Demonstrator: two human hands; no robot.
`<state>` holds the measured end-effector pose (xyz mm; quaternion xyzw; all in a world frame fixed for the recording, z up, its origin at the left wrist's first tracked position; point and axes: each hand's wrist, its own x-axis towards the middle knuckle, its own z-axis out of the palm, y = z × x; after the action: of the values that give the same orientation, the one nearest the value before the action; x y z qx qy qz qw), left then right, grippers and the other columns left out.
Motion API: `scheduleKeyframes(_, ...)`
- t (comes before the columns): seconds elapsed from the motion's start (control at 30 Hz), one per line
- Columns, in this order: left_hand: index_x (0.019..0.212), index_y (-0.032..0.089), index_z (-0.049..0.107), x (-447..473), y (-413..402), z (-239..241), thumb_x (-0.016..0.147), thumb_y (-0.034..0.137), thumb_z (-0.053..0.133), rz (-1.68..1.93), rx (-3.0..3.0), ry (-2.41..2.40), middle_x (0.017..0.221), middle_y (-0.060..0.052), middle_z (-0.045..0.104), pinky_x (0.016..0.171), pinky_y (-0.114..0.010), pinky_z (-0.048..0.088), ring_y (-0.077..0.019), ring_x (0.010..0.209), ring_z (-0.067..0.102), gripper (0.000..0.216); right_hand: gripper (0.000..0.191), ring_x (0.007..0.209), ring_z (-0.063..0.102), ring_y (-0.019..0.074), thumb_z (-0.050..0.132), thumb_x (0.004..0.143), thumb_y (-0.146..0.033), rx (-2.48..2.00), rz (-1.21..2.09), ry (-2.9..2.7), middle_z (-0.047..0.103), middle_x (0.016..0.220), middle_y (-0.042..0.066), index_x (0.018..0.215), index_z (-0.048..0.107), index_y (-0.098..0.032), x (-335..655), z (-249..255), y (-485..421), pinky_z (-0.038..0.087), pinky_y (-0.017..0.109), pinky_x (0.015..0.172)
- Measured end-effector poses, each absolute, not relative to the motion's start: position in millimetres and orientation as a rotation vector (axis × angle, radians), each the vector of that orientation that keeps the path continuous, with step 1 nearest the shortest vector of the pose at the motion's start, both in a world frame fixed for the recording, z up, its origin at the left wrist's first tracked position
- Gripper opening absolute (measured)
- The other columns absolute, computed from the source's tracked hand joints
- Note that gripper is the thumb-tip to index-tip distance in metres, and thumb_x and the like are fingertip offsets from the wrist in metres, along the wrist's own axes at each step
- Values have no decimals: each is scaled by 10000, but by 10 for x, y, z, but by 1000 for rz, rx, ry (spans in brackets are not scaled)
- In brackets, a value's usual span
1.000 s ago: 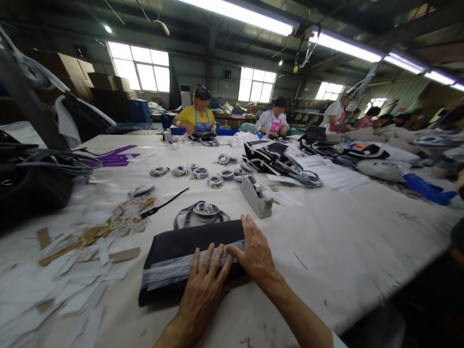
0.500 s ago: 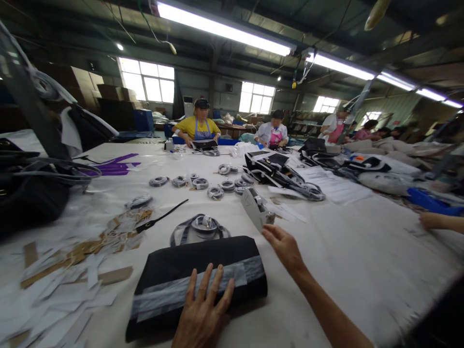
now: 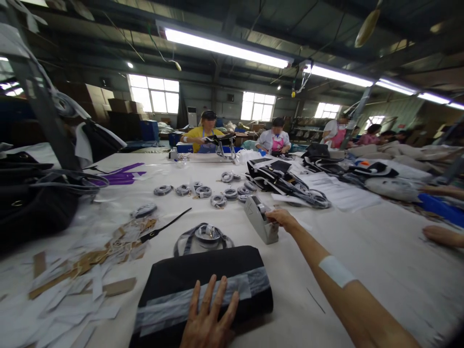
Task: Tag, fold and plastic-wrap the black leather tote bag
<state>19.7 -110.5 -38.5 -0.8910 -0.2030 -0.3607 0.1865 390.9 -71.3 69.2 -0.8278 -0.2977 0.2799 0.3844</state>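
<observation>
A black folded bag [image 3: 203,275] wrapped in a band of clear film lies on the white table [image 3: 362,261] right in front of me. My left hand [image 3: 208,319] rests flat on its near edge, fingers spread. My right hand [image 3: 284,218] reaches forward to the grey tape dispenser [image 3: 260,219] and its fingers curl at the dispenser's front end; what they pinch is too small to make out. A strip of tape sticks to my right forearm. A coiled grey strap [image 3: 206,235] lies just beyond the bag.
Paper and cardboard scraps [image 3: 72,280] cover the table's left side. Several rolled straps [image 3: 203,191] lie in the middle, black bags [image 3: 282,176] beyond the dispenser, and a dark bag [image 3: 32,203] at far left. Other people work at the far end; another person's hand [image 3: 440,235] rests at right.
My right hand left the bag's film band and stretched forward to the tape dispenser. My left hand stayed flat on the bag. The view tilted up slightly.
</observation>
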Motion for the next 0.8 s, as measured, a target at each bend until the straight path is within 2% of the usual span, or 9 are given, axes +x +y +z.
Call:
scheduleKeyframes(0.2, 1299, 391, 550, 207, -1109, -392, 813, 615, 593, -1053, -2511, -582, 1348, -47, 587, 1178, -589, 119, -312, 1381, 359, 536, 240, 550, 529, 80, 622, 889, -314, -1936, 641, -700, 578, 659, -41, 730, 575, -139, 3900, 762, -778, 458, 221, 540)
scheduleKeyframes(0.4, 1303, 374, 559, 192, -1115, -345, 837, 606, 572, -1057, -2544, -577, 1353, -57, 585, 1176, -588, 117, -315, 1334, 426, 521, 284, 457, 451, 80, 653, 725, -404, -1796, 563, -659, 543, 535, -35, 600, 515, -189, 3821, 681, -1213, 376, 221, 471)
scheduleKeyframes(0.5, 1322, 360, 547, 163, -1112, -278, 849, 606, 561, -996, -2553, -536, 1368, -54, 574, 1188, -564, 74, -308, 1315, 449, 533, 303, 412, 399, 68, 638, 700, -413, -1865, 600, -615, 513, 502, -37, 562, 478, -196, 3731, 528, -1355, 358, 227, 457)
scheduleKeyframes(0.7, 1341, 351, 528, 134, -1171, -147, 888, 547, 549, -926, -2632, -579, 1413, -57, 531, 1183, -558, 87, -311, 1322, 446, 494, 279, 492, 494, 92, 650, 776, -381, -2127, 605, -653, 563, 547, -30, 624, 554, -168, 3810, 474, -1461, 407, 238, 532)
scheduleKeyframes(0.8, 1333, 354, 533, 136, -1194, -118, 894, 546, 540, -911, -2646, -595, 1413, -52, 531, 1180, -552, 96, -311, 1319, 450, 479, 284, 525, 527, 123, 679, 731, -326, -2277, 567, -717, 530, 459, -15, 526, 553, -175, 3810, 530, -1625, 398, 246, 548)
